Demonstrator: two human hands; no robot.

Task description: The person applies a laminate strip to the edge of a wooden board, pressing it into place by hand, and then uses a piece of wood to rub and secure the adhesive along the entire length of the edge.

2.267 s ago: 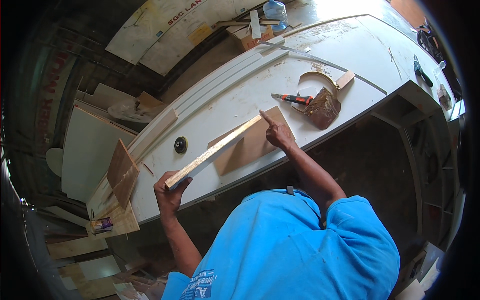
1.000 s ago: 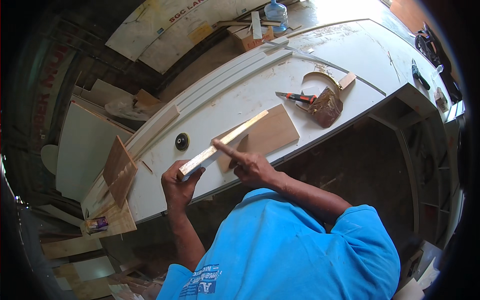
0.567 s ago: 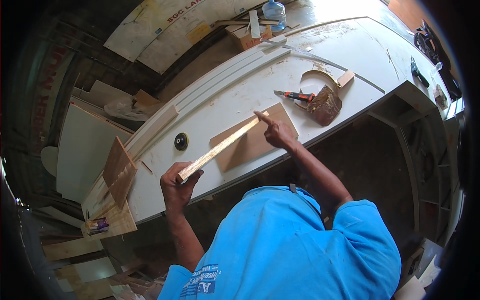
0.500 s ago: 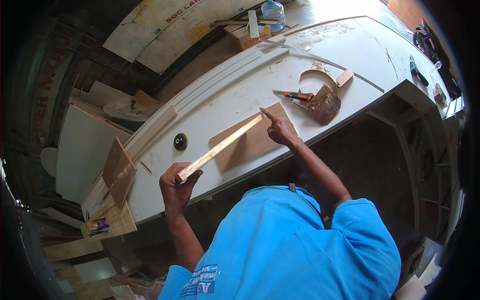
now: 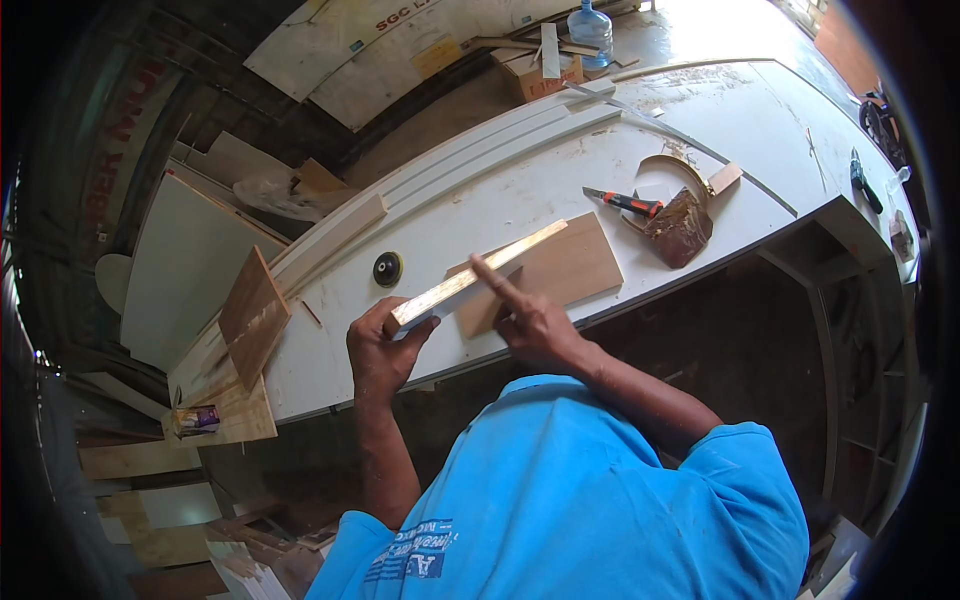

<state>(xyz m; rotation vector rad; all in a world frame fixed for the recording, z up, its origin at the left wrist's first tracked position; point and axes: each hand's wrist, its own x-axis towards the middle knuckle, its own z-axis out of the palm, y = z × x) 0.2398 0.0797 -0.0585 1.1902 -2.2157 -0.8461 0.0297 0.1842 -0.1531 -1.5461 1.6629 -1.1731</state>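
My left hand point(image 5: 376, 350) grips the near-left end of a wooden board point(image 5: 437, 296), thumb on one side and fingers on the other. The board is tilted up on edge, its narrow yellowish, shiny edge facing up. My right hand point(image 5: 540, 328) holds nothing; its index finger is stretched out across that edge, about mid-length, and the other fingers are curled loosely. Beneath lies a flat light-brown wooden panel point(image 5: 592, 262) on the white worktop point(image 5: 340, 370). A black round pad point(image 5: 388, 269) rests left of the board.
To the right lie an orange-black utility knife point(image 5: 632, 204), a brown smeared piece point(image 5: 682, 230), a curved strip point(image 5: 665, 160) and a small wood block point(image 5: 725, 178). Long white strips point(image 5: 500, 145) line the far side. A green-black power tool point(image 5: 865, 183) sits far right; a brown panel point(image 5: 252, 318) leans left.
My right index finger has moved along the board's edge from its far end toward my left hand. The board has tilted, showing more of its side. The whole view has shifted slightly.
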